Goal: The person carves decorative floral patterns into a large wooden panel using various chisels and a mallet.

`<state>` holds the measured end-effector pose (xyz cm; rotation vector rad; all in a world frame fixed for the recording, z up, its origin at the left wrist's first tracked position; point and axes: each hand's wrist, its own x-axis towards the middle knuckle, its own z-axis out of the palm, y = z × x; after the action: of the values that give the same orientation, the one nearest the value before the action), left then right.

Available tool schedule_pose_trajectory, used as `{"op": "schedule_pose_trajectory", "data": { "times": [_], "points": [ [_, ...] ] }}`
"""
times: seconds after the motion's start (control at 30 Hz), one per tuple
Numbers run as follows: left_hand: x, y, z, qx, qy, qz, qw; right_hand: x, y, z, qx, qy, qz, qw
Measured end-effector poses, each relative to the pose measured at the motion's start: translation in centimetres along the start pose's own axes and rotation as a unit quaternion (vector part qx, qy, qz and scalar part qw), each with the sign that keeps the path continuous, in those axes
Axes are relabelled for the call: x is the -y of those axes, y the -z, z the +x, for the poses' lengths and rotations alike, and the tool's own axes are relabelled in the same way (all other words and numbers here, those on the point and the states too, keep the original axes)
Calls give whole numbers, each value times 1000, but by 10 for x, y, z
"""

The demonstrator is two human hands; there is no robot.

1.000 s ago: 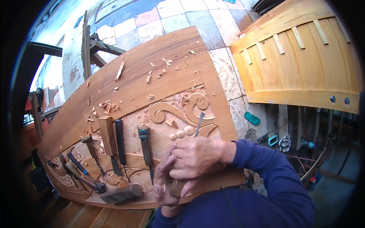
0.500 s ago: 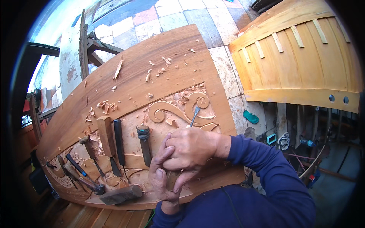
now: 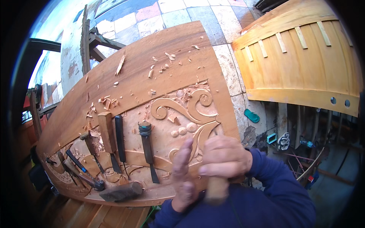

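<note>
My right hand [image 3: 224, 156] is closed around the wooden handle [image 3: 216, 190] of a carving chisel, above the near right part of a carved wooden panel [image 3: 167, 49]. The hand hides most of the chisel's blade. Beside it, my left hand [image 3: 184, 176] is blurred, its fingers stretched out and holding nothing. Raised scrolls [image 3: 171, 104] and a row of small round bosses [image 3: 182, 131] stand out beyond the hands. To the left lies a chisel with a cord-wrapped handle [image 3: 146, 138], then a black-handled chisel [image 3: 119, 133] and one with a square wooden handle [image 3: 106, 131].
A dark wooden block [image 3: 121, 192] and a hammer [image 3: 98, 185] rest at the panel's near left, among more carving tools. Wood shavings [image 3: 108, 102] are scattered over it. Right stand a yellowish slatted wood piece [image 3: 289, 64] and a green slipper [image 3: 251, 116] on the tiled floor.
My right hand has moved right and nearer to me with the chisel, whose blade tip has left the scroll. My left hand has parted from it and straightened its fingers.
</note>
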<state>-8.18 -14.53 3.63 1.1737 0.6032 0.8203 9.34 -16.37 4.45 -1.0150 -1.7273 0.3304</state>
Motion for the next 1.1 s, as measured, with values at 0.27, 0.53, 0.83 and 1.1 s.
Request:
{"op": "schedule_pose_trajectory", "data": {
  "times": [0.27,0.53,0.83,1.1],
  "points": [
    [30,-54,54,135,-280,180,933,74,3,-50,-478,-230,7,848],
    [65,-51,83,323,-271,391,818,110,37,-97,-143,-647,117,740],
    [59,-40,96,280,-220,273,894,97,22,-60,-138,-610,99,774],
    [66,-32,98,252,-209,194,925,105,12,-37,-141,-630,79,760]
  ]
}}
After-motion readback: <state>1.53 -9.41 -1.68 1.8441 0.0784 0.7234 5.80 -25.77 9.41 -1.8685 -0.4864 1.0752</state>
